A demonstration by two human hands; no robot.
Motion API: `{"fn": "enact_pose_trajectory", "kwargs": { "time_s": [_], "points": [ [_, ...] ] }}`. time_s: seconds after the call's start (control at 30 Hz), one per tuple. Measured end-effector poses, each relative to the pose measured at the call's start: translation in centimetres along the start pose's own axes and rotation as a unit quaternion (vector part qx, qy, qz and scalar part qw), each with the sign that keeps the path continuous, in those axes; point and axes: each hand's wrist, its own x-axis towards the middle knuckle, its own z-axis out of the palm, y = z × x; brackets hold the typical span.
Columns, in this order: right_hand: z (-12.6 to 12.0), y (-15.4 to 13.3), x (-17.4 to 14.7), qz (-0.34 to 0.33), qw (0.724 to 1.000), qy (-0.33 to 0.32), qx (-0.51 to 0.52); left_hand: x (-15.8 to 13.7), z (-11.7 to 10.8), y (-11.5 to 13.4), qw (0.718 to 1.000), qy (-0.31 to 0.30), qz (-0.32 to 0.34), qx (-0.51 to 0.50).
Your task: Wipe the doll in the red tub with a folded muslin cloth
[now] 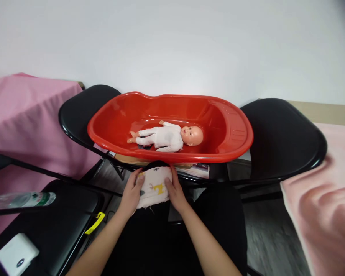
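Note:
My left hand (132, 190) and my right hand (175, 188) grip opposite sides of a folded white cloth (154, 188) with a yellow animal print. The cloth is held over my lap, its lower edge frayed with loose threads. Just beyond it stands a red baby bathtub (166, 155). Inside the tub a baby doll (166, 137) in a white outfit lies on its back, head to the right and bare feet to the left. Neither hand touches the tub's inside or the doll. The fingers behind the cloth are partly hidden.
Black chairs (281, 138) flank the tub. On another black chair (71, 207) at the left are a clear plastic bottle (23, 200), a white box-shaped device (18, 253) and a yellow tag (95, 223). Pink cloth (31, 111) drapes the left; paler pink fabric (324, 199) hangs right.

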Motion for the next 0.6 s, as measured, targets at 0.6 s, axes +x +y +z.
{"fn": "enact_pose_trajectory", "kwargs": {
  "time_s": [0.6],
  "points": [
    [-4.6, -3.7, -0.8, 0.208, 0.906, 0.077, 0.362, -1.6, -2.1, 6.5, 0.955, 0.055, -0.139, -0.256]
  ]
}}
